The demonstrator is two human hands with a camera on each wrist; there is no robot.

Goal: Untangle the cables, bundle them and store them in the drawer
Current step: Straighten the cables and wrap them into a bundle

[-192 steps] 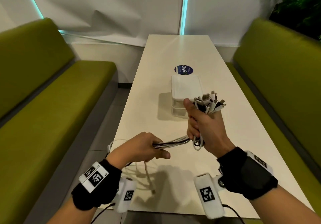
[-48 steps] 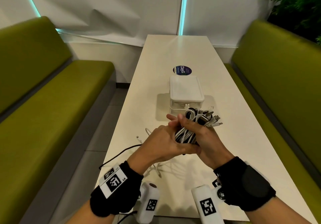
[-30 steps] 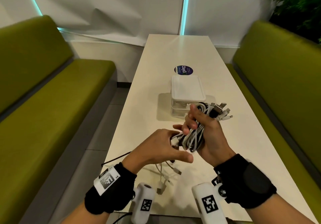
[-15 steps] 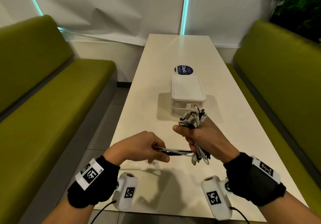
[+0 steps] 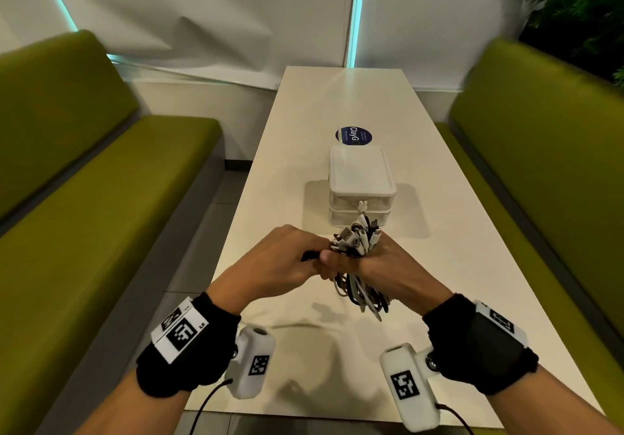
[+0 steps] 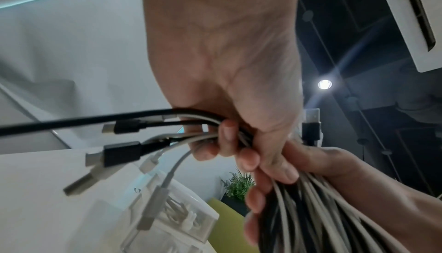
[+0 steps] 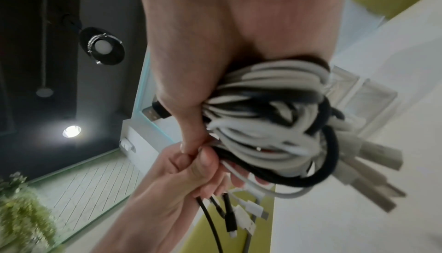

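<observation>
Since half a second ago the left hand (image 5: 283, 259) has closed the gap and now sits knuckle to knuckle against the right hand (image 5: 388, 272), where before a stretch of cable ran taut between them. Both hover above the surface (image 5: 337, 103), toward its near end

Right grip: fingers curled tight round the bundle of cables (image 5: 358, 286), a coil of white and black leads. From the head view a spray of plugs sticks up at 12 o'clock out of the fist and loops hang down at 6 o'clock. The right wrist view shows the coil (image 7: 270, 125) packed in the palm, with one black lead looped round its outside

Left grip: fingers closed on the loose cable ends (image 6: 134, 140), several black and white plugs fanning out past the fingertips (image 6: 227, 130) toward 9 o'clock in the left wrist view, one long black lead running off to the frame edge

At 12 o'clock from the hands stands the white drawer box (image 5: 361, 178), its two stacked drawers pushed in. Beyond it, again at 12 o'clock, lies a round dark blue sticker (image 5: 353, 135). Green benches (image 5: 101, 198) flank the surface at 9 and 3 o'clock
</observation>
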